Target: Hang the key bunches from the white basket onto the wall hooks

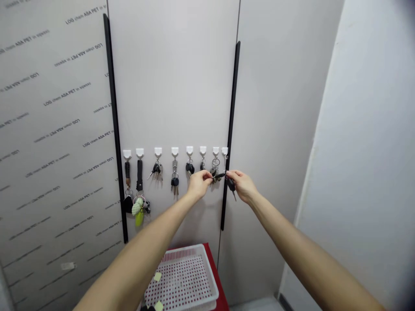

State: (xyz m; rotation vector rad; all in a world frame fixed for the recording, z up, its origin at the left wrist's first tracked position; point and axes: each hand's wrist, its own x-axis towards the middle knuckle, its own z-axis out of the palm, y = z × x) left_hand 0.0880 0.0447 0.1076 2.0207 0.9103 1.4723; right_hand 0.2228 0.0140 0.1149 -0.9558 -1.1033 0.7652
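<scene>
A row of several white hooks (174, 151) is stuck on a grey cabinet door, most with key bunches hanging from them. My left hand (199, 183) pinches one end of a black key set (221, 176) just below the second hook from the right. My right hand (243, 185) grips the other end, with a black key fob (231, 185) and a key blade hanging under its fingers. The rightmost hook (225, 151) has nothing I can make out hanging on it. Both hands are closed.
A white perforated basket (186, 276) with small yellow-green tags stands on a red surface (214, 276) below my arms. A green leaf-shaped charm (138, 211) hangs from the left keys. Black vertical handles (231, 129) edge the door. A white wall stands close on the right.
</scene>
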